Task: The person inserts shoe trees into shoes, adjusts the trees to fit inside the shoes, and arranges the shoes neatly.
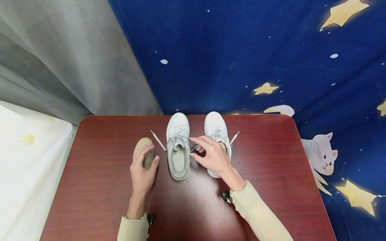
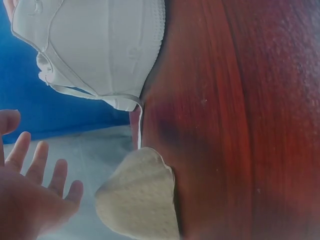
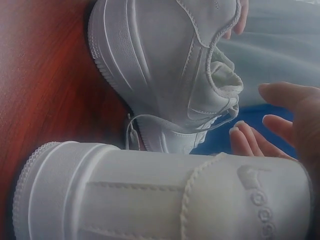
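Two white lace-up sneakers stand upright side by side, toes toward the far edge: a left sneaker [image 1: 178, 129] and a right sneaker [image 1: 215, 124]. Left of them lies a tan insole [image 1: 141, 144], also large in the left wrist view [image 2: 140, 200]. Over it hovers my left hand [image 1: 141, 174], fingers spread and apart from it in the left wrist view. My right hand [image 1: 215, 157] reaches across the right sneaker toward the left one's opening, partly hiding the right one. In the right wrist view its loosely bent fingers [image 3: 277, 92] hold nothing.
Loose laces stick out beside both sneakers, one white lace [image 1: 158, 140] pointing toward the insole. The reddish-brown table [image 1: 265, 201] has rounded far corners. Behind it hang a blue star-patterned curtain [image 1: 211, 67] and a grey curtain [image 1: 78, 60].
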Motion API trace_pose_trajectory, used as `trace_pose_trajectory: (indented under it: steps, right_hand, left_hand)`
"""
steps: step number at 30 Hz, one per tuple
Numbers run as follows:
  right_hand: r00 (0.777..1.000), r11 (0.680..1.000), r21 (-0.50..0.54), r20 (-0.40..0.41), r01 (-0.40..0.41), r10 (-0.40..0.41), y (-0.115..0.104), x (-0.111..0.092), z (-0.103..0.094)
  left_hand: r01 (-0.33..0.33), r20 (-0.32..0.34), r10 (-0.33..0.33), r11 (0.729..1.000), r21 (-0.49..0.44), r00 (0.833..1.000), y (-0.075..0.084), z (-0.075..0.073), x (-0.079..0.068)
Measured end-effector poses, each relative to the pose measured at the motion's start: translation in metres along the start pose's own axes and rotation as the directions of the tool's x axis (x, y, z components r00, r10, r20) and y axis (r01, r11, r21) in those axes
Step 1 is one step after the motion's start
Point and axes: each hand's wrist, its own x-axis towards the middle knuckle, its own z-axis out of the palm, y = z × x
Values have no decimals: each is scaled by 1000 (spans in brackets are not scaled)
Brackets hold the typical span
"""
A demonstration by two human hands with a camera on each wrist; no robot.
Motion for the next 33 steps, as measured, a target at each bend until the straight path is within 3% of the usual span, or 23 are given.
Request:
trace_pose_trajectory:
  steps: [18,33]
  right_hand:
    - [997,997,60,71,-41,37,1,2,3]
    - [989,994,69,130,-79,70,1,3,5]
  left_hand:
    - [27,15,-28,999,33,1000,-10,-4,-10]
    - [120,25,-122,990,69,992,-16,-7,-16]
